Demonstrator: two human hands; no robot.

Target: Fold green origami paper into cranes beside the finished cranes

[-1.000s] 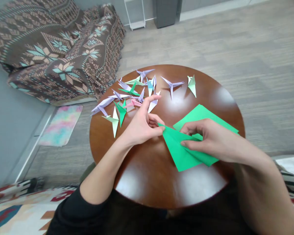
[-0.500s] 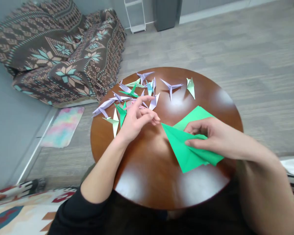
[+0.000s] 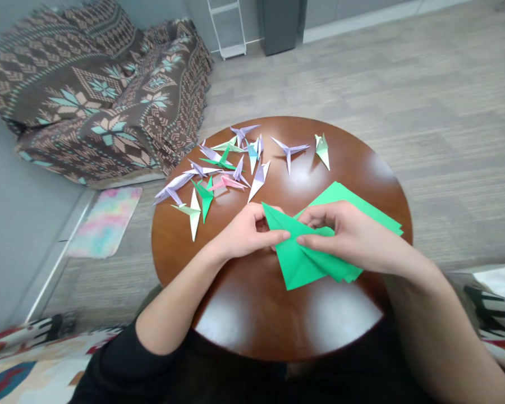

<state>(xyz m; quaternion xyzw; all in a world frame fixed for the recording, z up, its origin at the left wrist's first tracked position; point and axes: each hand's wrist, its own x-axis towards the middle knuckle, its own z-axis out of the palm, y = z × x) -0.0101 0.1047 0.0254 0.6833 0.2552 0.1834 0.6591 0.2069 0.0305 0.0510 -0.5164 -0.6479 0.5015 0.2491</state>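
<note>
A partly folded sheet of green origami paper (image 3: 292,264) is held between my two hands above the table. My left hand (image 3: 255,231) pinches its left part, thumb on the near face and the other fingers behind. My right hand (image 3: 340,233) grips it by the middle, thumb in front, other fingers partly hidden behind the paper. Under and beyond my right hand lies a stack of green paper (image 3: 339,193) on the table. Close past my left hand are folded paper cranes, among them a pink one (image 3: 229,182) and a white-lilac one (image 3: 260,179).
On the round brown table (image 3: 273,325), several more cranes cluster at the far left. A lilac crane (image 3: 289,151) and a pale green one (image 3: 322,151) stand apart at the far side. A sofa with a patterned cover (image 3: 109,118) is beyond, with a pastel mat (image 3: 105,221) on the floor.
My left hand has come down and right, from open above the cranes to pinching the green paper. The paper has moved left with my right hand. The view has shifted slightly.
</note>
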